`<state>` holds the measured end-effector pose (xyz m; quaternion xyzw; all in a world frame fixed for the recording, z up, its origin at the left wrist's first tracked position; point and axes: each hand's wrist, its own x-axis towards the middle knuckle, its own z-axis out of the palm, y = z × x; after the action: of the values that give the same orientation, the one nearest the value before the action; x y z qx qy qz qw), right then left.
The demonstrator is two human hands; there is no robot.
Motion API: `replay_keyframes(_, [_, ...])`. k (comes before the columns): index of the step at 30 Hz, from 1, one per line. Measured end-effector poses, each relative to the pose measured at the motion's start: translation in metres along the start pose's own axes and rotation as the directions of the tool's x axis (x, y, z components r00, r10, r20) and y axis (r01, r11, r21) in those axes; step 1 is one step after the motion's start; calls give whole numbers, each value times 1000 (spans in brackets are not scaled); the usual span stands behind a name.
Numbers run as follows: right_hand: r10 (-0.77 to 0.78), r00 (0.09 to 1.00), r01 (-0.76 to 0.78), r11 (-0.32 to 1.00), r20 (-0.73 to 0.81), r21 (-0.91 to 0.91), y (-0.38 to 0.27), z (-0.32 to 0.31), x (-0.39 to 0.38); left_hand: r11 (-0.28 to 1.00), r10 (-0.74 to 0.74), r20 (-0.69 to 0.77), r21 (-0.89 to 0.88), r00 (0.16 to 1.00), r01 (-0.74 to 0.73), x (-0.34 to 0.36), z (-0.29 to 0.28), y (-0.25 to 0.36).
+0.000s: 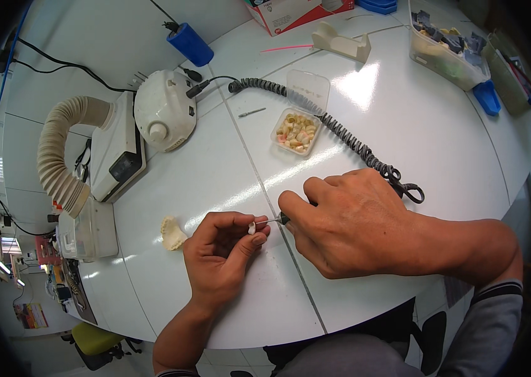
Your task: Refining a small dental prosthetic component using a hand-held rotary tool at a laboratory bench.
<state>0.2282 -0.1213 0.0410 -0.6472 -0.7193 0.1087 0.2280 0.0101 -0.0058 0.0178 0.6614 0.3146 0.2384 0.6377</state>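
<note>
Between the thumb and fingers of my left hand [220,254] is pinched a small white dental crown [252,229]. My right hand [353,229] is wrapped round a rotary handpiece [284,218]; only its dark front end shows, the rest being hidden by the fingers. From it a thin metal bur [268,221] reaches left to the crown, and its tip appears to touch it. Left of my left hand lies a cream dental cast [172,234], apart from the fingers. A black coiled cord [347,135] runs across the white table to behind my right hand.
Beyond my hands stands an open clear box [274,137] of tooth-shaped pieces, with a loose bur [251,113] beside it. A white control unit [165,110] and ribbed hose [58,141] occupy the left. Farther back are a cream handpiece rest [341,45], blue cup [190,45] and plastic bin [444,66].
</note>
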Motion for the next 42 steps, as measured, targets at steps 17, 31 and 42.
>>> replay_keyframes(17, [-22, 1000, 22, 1000, 4, -17, 0, 5, -2, 973, 30, 33, 228, 999, -37, -1, -2, 2])
replay_keyframes(31, [-58, 998, 59, 998, 39, -15, 1, 4, -1, 968, 45, 61, 242, 997, -59, 0, -6, -1])
replay_keyframes(42, [-59, 997, 59, 998, 41, 4, 1, 1, -1, 978, 55, 40, 199, 998, -62, 0, -3, -1])
